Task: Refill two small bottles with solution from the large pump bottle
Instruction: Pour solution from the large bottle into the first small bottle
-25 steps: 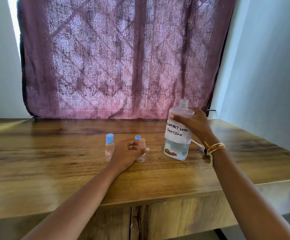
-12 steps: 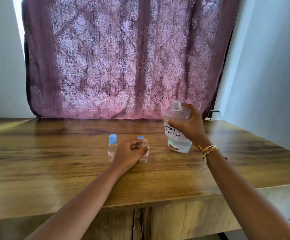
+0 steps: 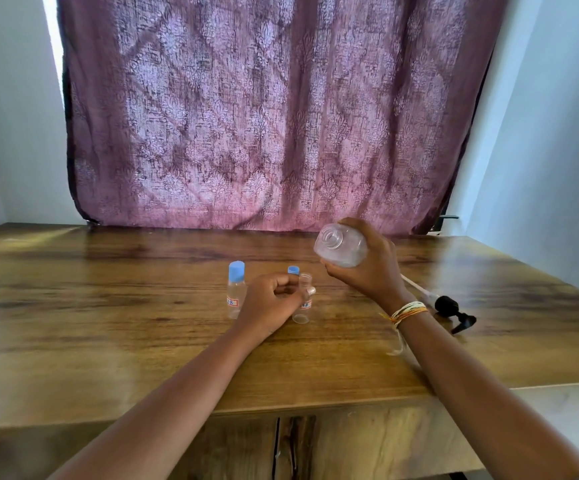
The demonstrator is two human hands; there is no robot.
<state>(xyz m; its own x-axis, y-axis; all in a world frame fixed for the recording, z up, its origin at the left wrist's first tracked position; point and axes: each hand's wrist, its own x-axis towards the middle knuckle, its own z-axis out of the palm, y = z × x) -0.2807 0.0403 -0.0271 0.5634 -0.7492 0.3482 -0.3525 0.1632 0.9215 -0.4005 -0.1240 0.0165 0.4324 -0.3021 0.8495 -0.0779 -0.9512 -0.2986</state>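
Because our left hand curls its fingers around the open small bottle, we see only part of that bottle, standing on the table. Our right hand grasps the large bottle, lifted and tilted, its open neck toward us; its label is hidden. We count two small bottles: the capped small bottle stands just left. One loose blue cap and one pump head lie on the table.

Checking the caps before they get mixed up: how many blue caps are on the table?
2. One blue cap sits on the small bottle left of the left hand; the other stands just behind the open small bottle that hand holds. None seems hidden.
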